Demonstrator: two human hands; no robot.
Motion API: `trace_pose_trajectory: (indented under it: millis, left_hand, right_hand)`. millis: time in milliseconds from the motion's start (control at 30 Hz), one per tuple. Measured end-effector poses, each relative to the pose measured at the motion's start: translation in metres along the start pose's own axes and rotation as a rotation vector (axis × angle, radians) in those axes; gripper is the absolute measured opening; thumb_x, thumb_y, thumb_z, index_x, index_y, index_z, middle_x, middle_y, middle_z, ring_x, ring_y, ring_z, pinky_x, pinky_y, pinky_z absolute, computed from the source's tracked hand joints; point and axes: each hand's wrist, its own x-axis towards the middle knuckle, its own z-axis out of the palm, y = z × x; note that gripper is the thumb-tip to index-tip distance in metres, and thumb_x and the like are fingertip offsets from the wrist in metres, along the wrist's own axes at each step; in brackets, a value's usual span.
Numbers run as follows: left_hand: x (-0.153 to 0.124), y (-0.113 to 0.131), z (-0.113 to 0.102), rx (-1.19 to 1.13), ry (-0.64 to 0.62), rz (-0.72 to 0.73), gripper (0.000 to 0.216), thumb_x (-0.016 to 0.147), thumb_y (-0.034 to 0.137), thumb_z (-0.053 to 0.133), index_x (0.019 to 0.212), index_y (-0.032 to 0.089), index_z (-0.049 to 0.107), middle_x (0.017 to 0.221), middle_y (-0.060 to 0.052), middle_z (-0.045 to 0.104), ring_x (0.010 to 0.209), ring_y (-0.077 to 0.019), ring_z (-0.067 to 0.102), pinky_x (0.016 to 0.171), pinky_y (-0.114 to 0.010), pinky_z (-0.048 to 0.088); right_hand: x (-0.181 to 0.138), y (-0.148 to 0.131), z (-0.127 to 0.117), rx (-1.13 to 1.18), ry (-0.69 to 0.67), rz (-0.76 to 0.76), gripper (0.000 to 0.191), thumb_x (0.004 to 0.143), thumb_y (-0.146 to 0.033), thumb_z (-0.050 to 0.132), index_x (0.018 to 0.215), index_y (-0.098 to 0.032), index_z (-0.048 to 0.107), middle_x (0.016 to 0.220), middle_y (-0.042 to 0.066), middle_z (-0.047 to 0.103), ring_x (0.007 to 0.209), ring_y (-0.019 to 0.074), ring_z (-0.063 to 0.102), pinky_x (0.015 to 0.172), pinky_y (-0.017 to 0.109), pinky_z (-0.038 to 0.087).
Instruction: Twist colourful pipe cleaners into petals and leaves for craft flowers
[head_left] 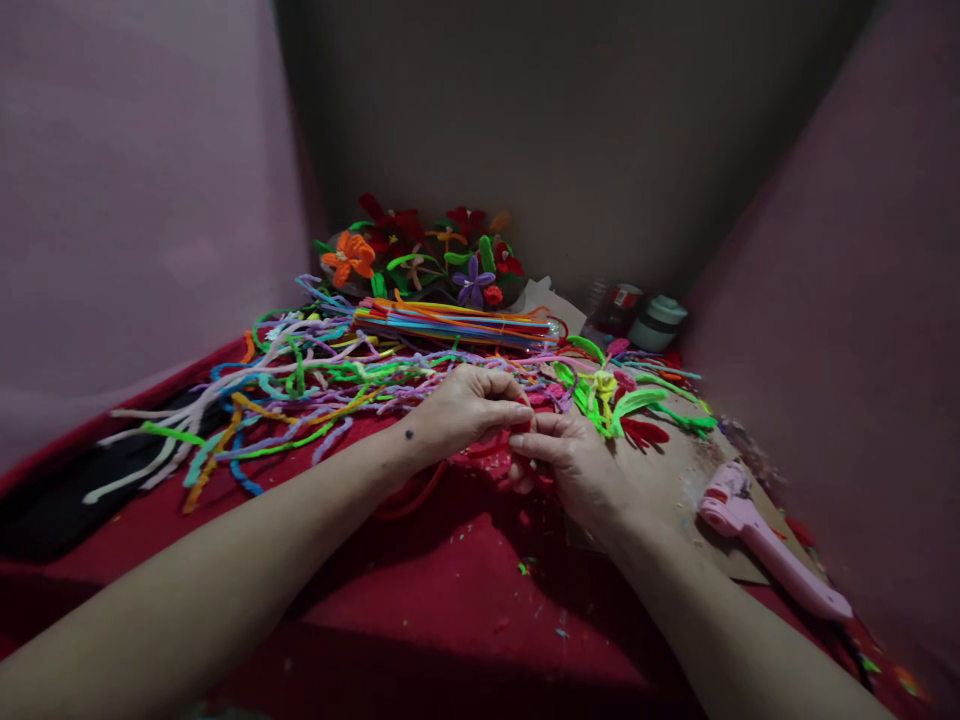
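Over the red cloth, my left hand [480, 400] and my right hand [566, 455] meet, fingertips almost touching. Between them both pinch a red pipe cleaner [523, 424], mostly hidden by the fingers. A red strand [416, 500] curves below my left wrist; whether it belongs to the same piece I cannot tell. Beyond my hands spreads a tangle of loose coloured pipe cleaners [322, 375]. Just right of my right hand lie green pipe-cleaner leaves [637, 400] and a dark red petal piece [645, 433].
A bundle of straight pipe cleaners [457, 325] lies before finished pipe-cleaner flowers [349, 258] at the back. On the right, a pink glue gun [772, 550] rests partly on a cardboard sheet [675, 490]. A lidded jar [658, 323] stands by the wall. Scraps dot the red cloth [465, 590].
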Motion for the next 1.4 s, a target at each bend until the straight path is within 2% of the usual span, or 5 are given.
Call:
trace_pose_trajectory:
  millis: [167, 500, 933, 1133, 1400]
  left_hand:
    - [0.000, -0.005, 0.010, 0.304, 0.238, 0.125, 0.012, 0.071, 0.019, 0.055, 0.063, 0.014, 0.063, 0.058, 0.001, 0.058, 0.055, -0.0079, 0.049, 0.054, -0.020, 0.037]
    - [0.001, -0.004, -0.003, -0.211, -0.076, -0.159, 0.016, 0.069, 0.030, 0.061, 0.072, 0.014, 0.059, 0.046, 0.006, 0.045, 0.034, -0.0027, 0.027, 0.036, -0.019, 0.017]
    - [0.002, 0.004, -0.011, 0.121, -0.118, -0.087, 0.030, 0.072, 0.044, 0.058, 0.069, 0.014, 0.061, 0.048, 0.004, 0.046, 0.039, -0.0059, 0.035, 0.039, -0.020, 0.023]
    - [-0.004, 0.005, 0.002, 0.479, 0.154, 0.289, 0.013, 0.073, 0.021, 0.057, 0.063, 0.014, 0.060, 0.060, 0.000, 0.054, 0.058, -0.0091, 0.045, 0.057, -0.022, 0.034]
    - [0.002, 0.001, 0.001, -0.383, 0.283, -0.052, 0.020, 0.076, 0.033, 0.057, 0.075, 0.013, 0.055, 0.064, 0.001, 0.057, 0.050, -0.0061, 0.049, 0.046, -0.018, 0.037]
  right_hand:
    - [0.001, 0.004, 0.001, 0.023, -0.012, 0.012, 0.014, 0.061, -0.023, 0.061, 0.052, -0.016, 0.052, 0.044, 0.000, 0.055, 0.037, 0.0095, 0.047, 0.040, 0.023, 0.039]
    - [-0.001, 0.005, -0.001, 0.031, -0.029, 0.023, 0.012, 0.063, -0.024, 0.062, 0.059, -0.014, 0.056, 0.046, 0.000, 0.057, 0.038, 0.0094, 0.048, 0.039, 0.022, 0.037]
    - [0.002, -0.002, -0.001, 0.142, 0.189, -0.079, 0.013, 0.059, -0.023, 0.068, 0.059, -0.015, 0.058, 0.044, -0.003, 0.054, 0.037, 0.0068, 0.043, 0.038, 0.020, 0.034]
    - [0.006, 0.003, -0.003, 0.198, 0.256, -0.093, 0.014, 0.057, -0.021, 0.070, 0.060, -0.015, 0.058, 0.048, -0.004, 0.054, 0.042, 0.0069, 0.043, 0.042, 0.020, 0.033]
    - [0.009, -0.001, -0.005, 0.359, 0.313, -0.093, 0.019, 0.057, -0.023, 0.072, 0.060, -0.015, 0.056, 0.052, -0.003, 0.053, 0.045, 0.0065, 0.043, 0.044, 0.020, 0.034]
